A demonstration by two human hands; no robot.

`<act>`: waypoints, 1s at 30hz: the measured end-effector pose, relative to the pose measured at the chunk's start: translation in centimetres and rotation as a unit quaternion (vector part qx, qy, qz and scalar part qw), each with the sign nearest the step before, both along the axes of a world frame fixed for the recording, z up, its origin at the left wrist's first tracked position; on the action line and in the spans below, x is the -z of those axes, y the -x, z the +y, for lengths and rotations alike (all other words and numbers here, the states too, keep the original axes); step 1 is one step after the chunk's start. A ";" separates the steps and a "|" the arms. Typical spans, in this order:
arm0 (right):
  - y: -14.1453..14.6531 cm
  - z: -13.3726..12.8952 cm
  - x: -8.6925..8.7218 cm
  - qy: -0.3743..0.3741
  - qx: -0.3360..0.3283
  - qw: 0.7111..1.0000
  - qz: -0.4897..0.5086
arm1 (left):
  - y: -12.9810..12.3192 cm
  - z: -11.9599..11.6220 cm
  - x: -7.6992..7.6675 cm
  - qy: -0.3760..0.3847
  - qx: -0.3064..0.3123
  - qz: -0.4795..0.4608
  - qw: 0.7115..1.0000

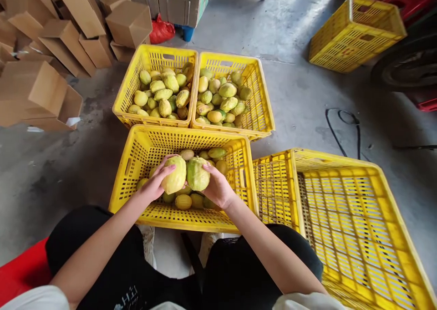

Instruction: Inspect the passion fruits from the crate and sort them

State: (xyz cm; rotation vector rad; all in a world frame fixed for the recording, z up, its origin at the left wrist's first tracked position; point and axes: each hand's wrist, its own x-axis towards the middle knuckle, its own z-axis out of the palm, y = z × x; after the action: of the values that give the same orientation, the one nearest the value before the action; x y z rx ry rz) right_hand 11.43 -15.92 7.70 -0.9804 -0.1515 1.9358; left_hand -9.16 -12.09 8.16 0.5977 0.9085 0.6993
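Observation:
My left hand [159,178] is closed around a pale yellow, lumpy oval fruit [174,175]. A greener fruit [198,174] with ridged skin is gripped in my right hand [218,187]. The two fruits are held side by side, almost touching, over a yellow plastic crate [136,144] with slotted walls. Several more fruits, such as a small yellow one [183,201], lie in the bottom of that crate, partly hidden by my hands. Their exact kind I cannot tell.
Behind stand a left crate [123,91] and a right crate [264,105] holding similar fruits. At my right are yellow crates [355,200]; another yellow crate [355,37] stands farther off. Cardboard boxes [48,87] pile at the left. A black cable [358,139] lies on the floor.

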 end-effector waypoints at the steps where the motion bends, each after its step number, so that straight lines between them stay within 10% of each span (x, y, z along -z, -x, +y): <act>1: 0.1 0.0 -0.1 -0.007 0.001 1.000 -0.003 | 0.0 0.0 0.0 0.005 -0.001 -0.002 1.000; 30: -0.5 -0.1 -0.5 -0.058 -0.056 0.996 -0.050 | -0.8 0.4 -0.2 0.053 -0.063 -0.028 0.996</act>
State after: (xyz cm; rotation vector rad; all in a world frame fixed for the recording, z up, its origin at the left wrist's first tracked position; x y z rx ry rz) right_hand 11.90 -16.02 8.22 -1.0114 -0.3788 1.9552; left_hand -8.40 -11.65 8.37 0.4273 0.9298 0.7734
